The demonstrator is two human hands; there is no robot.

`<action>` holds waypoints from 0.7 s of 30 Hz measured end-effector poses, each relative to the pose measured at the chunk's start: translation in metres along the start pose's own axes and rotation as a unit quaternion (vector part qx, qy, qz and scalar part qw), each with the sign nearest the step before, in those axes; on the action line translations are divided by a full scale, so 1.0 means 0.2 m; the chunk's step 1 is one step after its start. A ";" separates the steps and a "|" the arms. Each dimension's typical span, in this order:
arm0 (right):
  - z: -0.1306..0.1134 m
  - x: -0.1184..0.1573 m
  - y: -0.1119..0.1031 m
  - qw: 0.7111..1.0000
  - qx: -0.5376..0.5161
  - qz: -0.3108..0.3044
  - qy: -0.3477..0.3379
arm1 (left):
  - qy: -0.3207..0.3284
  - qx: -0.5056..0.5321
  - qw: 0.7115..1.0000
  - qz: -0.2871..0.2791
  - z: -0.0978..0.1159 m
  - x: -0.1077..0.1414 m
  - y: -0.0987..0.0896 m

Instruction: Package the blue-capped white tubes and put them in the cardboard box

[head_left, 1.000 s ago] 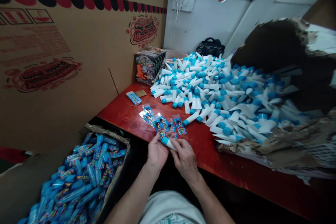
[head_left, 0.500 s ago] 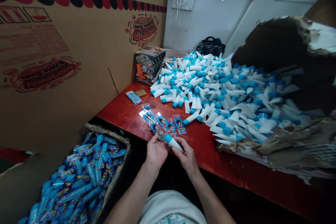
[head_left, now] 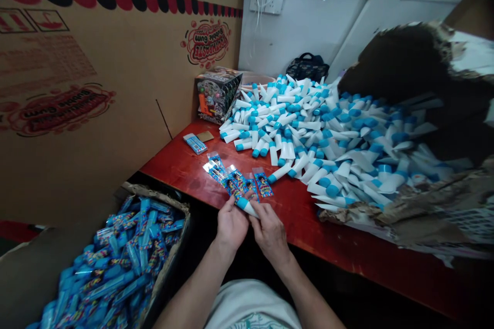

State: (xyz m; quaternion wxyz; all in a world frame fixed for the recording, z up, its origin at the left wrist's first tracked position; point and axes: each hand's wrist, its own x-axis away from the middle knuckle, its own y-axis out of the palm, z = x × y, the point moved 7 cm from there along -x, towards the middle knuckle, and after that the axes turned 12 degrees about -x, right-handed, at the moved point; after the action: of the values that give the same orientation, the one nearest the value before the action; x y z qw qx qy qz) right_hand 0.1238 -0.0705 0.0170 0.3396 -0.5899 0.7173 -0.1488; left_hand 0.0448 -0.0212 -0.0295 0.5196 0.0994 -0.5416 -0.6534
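A white tube with a blue cap (head_left: 247, 207) is between my two hands at the front edge of the red table (head_left: 173, 157). My right hand (head_left: 271, 231) is closed round its white end. My left hand (head_left: 232, 223), palm up, has its fingers at a colourful printed packet beside the blue cap; whether they grip it is hard to tell. Just beyond my fingers lie several printed clear packets (head_left: 263, 183), some overlapping. Behind them a big heap of white tubes with blue caps (head_left: 304, 123) covers the table's back and right.
An open carton (head_left: 185, 216) of blue wrapped tubes stands low at the left. Flat blue packets (head_left: 195, 144), a printed box (head_left: 216, 95) and a dark bag (head_left: 307, 67) sit farther back. Torn cardboard (head_left: 443, 205) borders the right; a tall carton (head_left: 127, 72) walls the left.
The tube has shifted slightly left, and my right hand has moved over more of its white end. The camera view has shifted a little.
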 end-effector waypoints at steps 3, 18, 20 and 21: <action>-0.03 0.00 0.02 0.995 0.089 0.007 -0.032 | 0.015 -0.006 1.000 0.012 -0.02 0.00 0.00; -0.08 -0.06 0.05 0.980 0.195 -0.031 -0.041 | 0.145 -0.074 0.984 0.071 -0.01 0.00 0.02; -0.08 -0.07 0.05 0.981 0.188 -0.018 -0.036 | 0.158 -0.089 0.981 0.076 0.00 0.00 0.02; -0.08 -0.07 0.05 0.982 0.184 -0.019 -0.033 | 0.163 -0.098 0.979 0.076 0.00 0.01 0.03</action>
State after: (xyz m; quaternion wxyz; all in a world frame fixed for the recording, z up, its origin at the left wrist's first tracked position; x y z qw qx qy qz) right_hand 0.1069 -0.0573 0.0260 0.4626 -0.5352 0.6552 -0.2650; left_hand 0.0476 -0.0215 -0.0250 0.6562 0.1119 -0.3887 -0.6370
